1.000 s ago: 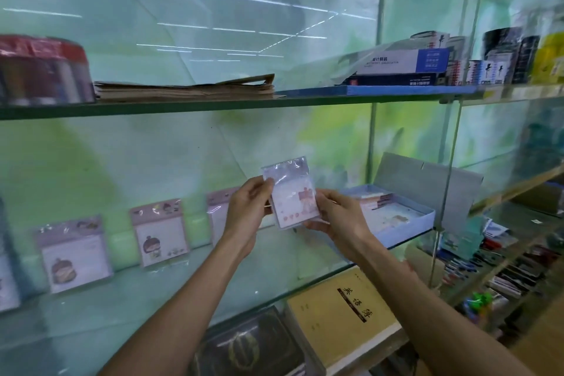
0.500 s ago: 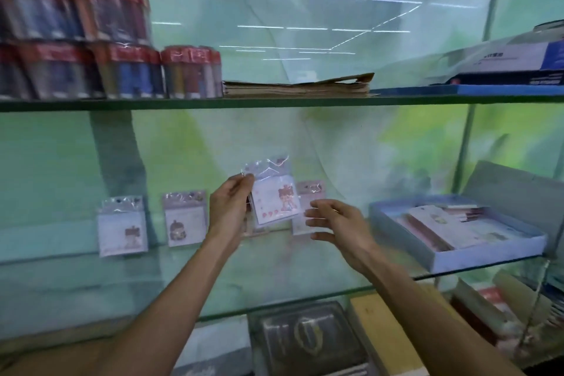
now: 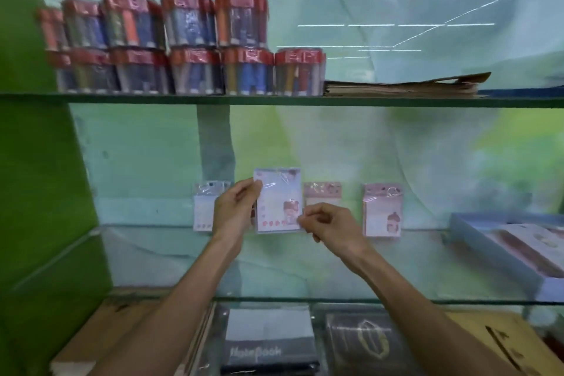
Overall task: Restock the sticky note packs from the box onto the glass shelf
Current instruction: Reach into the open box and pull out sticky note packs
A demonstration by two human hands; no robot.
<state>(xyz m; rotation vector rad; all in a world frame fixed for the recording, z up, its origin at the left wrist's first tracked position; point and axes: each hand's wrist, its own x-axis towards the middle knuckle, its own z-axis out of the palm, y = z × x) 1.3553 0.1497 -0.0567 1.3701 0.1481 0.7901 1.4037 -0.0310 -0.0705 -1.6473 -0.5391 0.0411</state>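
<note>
A sticky note pack [image 3: 279,201] in clear wrap, with a small cartoon figure, stands upright at the back of the glass shelf [image 3: 305,265]. My left hand [image 3: 235,210] pinches its upper left corner. My right hand [image 3: 329,223] pinches its lower right corner. Three more packs lean against the back wall: one at the left [image 3: 204,206], partly behind my left hand, one just right of the held pack [image 3: 322,194], and one further right [image 3: 383,210]. The blue box [image 3: 488,250] with more packs lies on the shelf at the right edge.
The upper glass shelf [image 3: 274,99] carries stacked red-lidded pen tubs [image 3: 189,43] and a flat pile of brown paper [image 3: 403,85]. Under the glass shelf lie notebooks [image 3: 268,342] and a yellow book [image 3: 503,342]. A green wall [image 3: 39,177] closes the left side.
The view has swung left, so the box now sits at the far right. Both hands carried the pack left and back to the wall, and my right hand has taken hold of its corner.
</note>
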